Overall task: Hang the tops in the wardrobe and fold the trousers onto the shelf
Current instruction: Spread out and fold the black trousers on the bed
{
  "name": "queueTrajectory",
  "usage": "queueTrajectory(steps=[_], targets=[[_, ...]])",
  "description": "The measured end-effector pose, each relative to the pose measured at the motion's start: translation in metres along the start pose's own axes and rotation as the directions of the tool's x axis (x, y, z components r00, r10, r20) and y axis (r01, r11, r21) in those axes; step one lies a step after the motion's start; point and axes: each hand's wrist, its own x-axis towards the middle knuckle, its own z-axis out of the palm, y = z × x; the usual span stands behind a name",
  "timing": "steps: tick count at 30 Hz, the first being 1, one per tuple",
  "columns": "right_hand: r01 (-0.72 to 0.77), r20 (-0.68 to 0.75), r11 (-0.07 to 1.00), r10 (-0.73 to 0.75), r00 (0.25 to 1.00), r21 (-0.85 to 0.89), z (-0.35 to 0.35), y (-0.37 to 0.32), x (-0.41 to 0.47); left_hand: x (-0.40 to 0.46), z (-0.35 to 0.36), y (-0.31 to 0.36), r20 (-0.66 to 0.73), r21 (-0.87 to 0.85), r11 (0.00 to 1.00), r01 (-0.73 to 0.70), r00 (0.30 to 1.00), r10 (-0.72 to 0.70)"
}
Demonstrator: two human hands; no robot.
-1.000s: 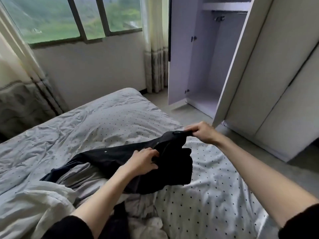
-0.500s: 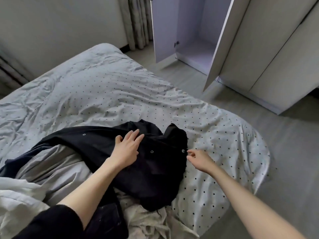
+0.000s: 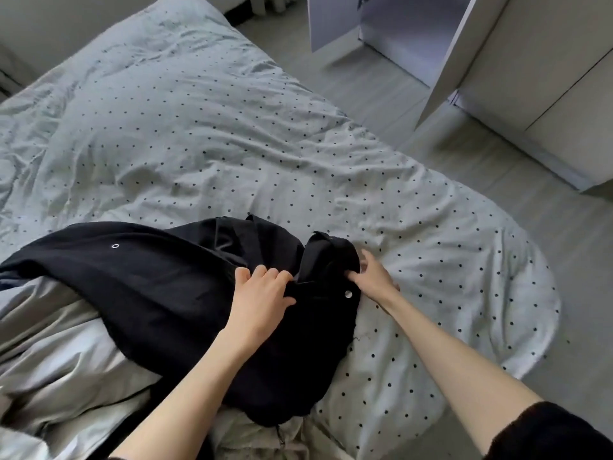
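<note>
A black garment point(image 3: 159, 283) with metal snap buttons lies crumpled across the near part of the bed point(image 3: 205, 134). My left hand point(image 3: 262, 293) rests on its middle with fingers curled into the cloth. My right hand point(image 3: 373, 277) pinches the garment's folded right edge, just above a snap button point(image 3: 348, 294). The wardrobe point(image 3: 547, 94) stands at the top right with one door point(image 3: 444, 61) swung open; only its bare bottom compartment point(image 3: 398, 31) shows.
The bed has a pale polka-dot sheet. A rumpled grey duvet point(image 3: 59, 353) lies at the near left. A light crumpled garment point(image 3: 265, 439) peeks from under the black one. Grey floor point(image 3: 481, 161) runs between bed and wardrobe.
My view has tilted down to the bed. The garment, held up a second ago, now lies on the bed. My left fingers have curled into it, and my right hand has taken its edge.
</note>
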Motion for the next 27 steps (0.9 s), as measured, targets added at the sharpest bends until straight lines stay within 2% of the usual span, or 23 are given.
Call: queueTrajectory(steps=[2, 4, 7, 10, 14, 17, 23, 27], targets=[[0.049, 0.078, 0.981, -0.065, 0.995, 0.19, -0.004, -0.001, -0.001, -0.003, -0.003, -0.003, 0.039, 0.013, 1.0, 0.011, 0.999, -0.012], [0.076, 0.106, 0.981, -0.096, 0.99, 0.18, -0.01, -0.005, -0.006, -0.003, -0.009, -0.003, 0.008, -0.021, 1.0, 0.019, 1.0, -0.018], [0.146, -0.009, 0.987, -0.146, 0.989, 0.07, -0.031, -0.013, -0.011, 0.005, -0.033, 0.007, -0.134, -0.105, 0.994, -0.002, 0.991, -0.012], [0.209, -0.196, 0.956, -0.169, 0.966, 0.206, -0.074, -0.021, -0.024, 0.021, -0.068, 0.031, -0.304, -0.178, 0.982, -0.067, 0.953, 0.01], [0.306, -0.407, 0.874, -0.14, 0.903, 0.378, -0.141, -0.011, -0.056, 0.035, -0.115, 0.079, -0.428, -0.204, 0.964, -0.172, 0.901, 0.07], [0.349, -0.454, 0.825, -0.128, 0.882, 0.444, -0.169, 0.003, -0.079, 0.038, -0.13, 0.107, -0.462, -0.223, 0.949, -0.222, 0.882, 0.097], [0.352, -0.623, 0.814, 0.016, 0.782, 0.463, -0.241, 0.036, -0.106, 0.046, -0.152, 0.178, -0.514, -0.253, 0.908, -0.335, 0.841, 0.167], [0.33, -0.611, 0.817, 0.033, 0.791, 0.472, -0.281, 0.05, -0.095, 0.067, -0.151, 0.217, -0.495, -0.251, 0.92, -0.301, 0.857, 0.145]])
